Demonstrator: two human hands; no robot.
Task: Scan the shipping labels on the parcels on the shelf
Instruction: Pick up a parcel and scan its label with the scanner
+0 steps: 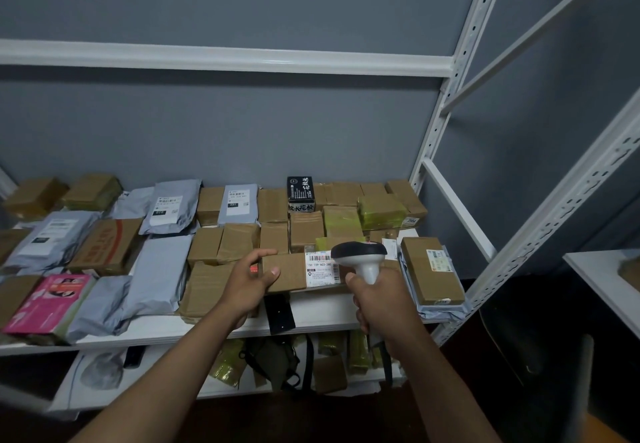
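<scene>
We see our left hand (pixel 250 278) gripping a brown parcel (pixel 284 272) on the white shelf (pixel 318 307), while our right hand (pixel 379 298) holds the scanner (pixel 360 257) over its shipping label (pixel 320 267).

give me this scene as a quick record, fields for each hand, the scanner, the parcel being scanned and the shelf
left hand: grips the left end of the box
right hand: holds the scanner by its handle
scanner: head over the label
box: brown, at the shelf front
label: white, barcode up, on the box
shelf: white, crowded with boxes and grey mailers
</scene>
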